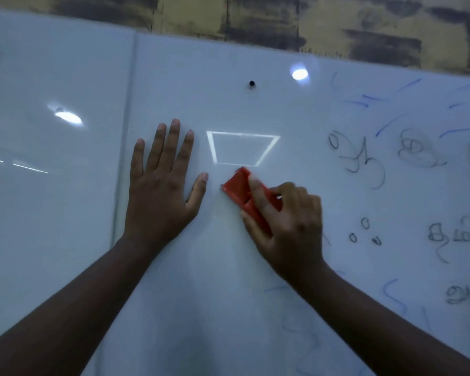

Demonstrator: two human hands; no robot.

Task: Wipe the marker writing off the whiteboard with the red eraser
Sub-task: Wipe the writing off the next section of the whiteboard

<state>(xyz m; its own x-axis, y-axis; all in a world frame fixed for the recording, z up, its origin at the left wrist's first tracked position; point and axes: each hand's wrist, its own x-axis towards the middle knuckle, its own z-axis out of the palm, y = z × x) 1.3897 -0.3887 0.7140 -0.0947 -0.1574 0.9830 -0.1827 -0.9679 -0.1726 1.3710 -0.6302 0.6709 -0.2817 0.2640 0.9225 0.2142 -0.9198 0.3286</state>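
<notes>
Red eraser (244, 195) being pinched along its long edges by the curled fingers of the right hand (288, 223), lying flat against the whiteboard (228, 267) just below a square glare patch; left hand (160, 183) bracing beside it, fingers spread and flat. Probably needing firm, overlapping strokes rightward toward the marker writing (364, 158). Felt side hidden, farther writing cut off at the right edge, faint smears hard to read.
</notes>
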